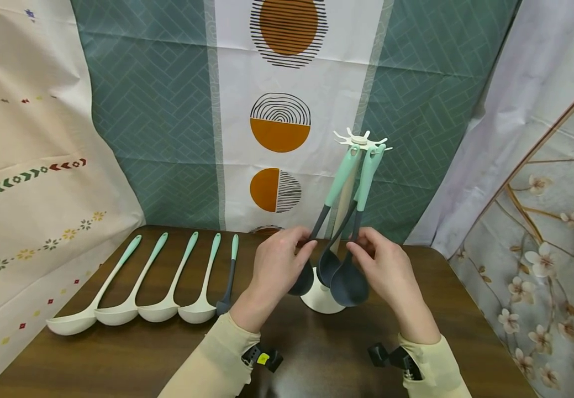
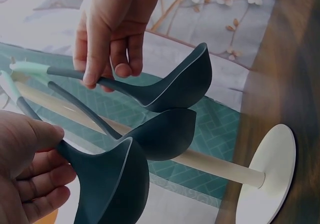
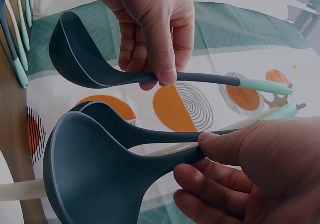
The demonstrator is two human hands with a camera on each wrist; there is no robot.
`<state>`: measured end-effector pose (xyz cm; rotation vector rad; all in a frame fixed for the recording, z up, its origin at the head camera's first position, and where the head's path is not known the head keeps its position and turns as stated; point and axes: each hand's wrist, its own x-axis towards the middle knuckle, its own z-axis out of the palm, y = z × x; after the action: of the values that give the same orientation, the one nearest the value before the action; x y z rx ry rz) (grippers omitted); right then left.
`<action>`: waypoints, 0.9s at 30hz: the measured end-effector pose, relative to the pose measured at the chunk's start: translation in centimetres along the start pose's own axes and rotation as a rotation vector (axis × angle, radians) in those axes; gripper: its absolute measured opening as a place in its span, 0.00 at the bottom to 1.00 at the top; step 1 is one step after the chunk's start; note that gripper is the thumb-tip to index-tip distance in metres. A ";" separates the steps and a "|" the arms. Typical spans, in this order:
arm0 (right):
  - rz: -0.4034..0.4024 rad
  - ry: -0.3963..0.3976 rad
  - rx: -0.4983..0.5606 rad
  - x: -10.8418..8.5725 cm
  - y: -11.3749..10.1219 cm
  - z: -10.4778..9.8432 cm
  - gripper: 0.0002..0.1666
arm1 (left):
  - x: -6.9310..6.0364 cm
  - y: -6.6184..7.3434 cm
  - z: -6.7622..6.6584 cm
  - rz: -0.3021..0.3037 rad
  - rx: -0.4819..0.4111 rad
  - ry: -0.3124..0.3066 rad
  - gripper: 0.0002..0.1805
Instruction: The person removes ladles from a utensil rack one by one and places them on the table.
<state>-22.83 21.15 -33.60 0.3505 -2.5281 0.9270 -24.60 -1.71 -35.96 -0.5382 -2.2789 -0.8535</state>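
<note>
Three dark blue-grey ladles with mint handles hang from a white utensil stand [image 1: 359, 140], their handle ends at its pronged top. My left hand [image 1: 278, 264] pinches the shaft of the left ladle [image 1: 303, 282] between thumb and fingers. On the other side, my right hand [image 1: 386, 266] pinches the neck of the right ladle [image 1: 350, 286]. Between them hangs the middle ladle [image 2: 162, 136], in front of the stand's pole [image 2: 220, 168] in the left wrist view. The right wrist view shows the left ladle's bowl [image 3: 75, 53] apart from the other two bowls.
Several cream ladles [image 1: 157, 313] with mint handles lie in a row on the left of the brown table [image 1: 132, 359]. Beside them lies a dark utensil [image 1: 229, 276], partly behind my left forearm. The stand's round white base [image 1: 320, 304] rests on the table. Patterned cloths [image 1: 157, 110] hang around it.
</note>
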 end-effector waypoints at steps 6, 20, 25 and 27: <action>-0.004 0.003 -0.002 0.0 0.1 -0.1 0.05 | 0.0 0.3 -0.1 0.009 -0.003 0.006 0.08; -0.003 -0.001 -0.010 -0.1 0.1 -0.2 0.05 | 0.1 0.5 -0.6 0.022 0.018 0.014 0.07; -0.002 -0.002 -0.007 -0.1 0.1 -0.2 0.05 | 0.0 0.6 -0.8 0.035 0.021 0.025 0.08; -0.002 -0.002 -0.006 -0.1 0.1 -0.2 0.05 | 0.0 0.6 -0.9 0.040 0.021 0.030 0.07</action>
<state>-22.76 21.32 -33.56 0.3523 -2.5320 0.9182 -23.86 -1.92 -35.13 -0.5563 -2.2394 -0.8121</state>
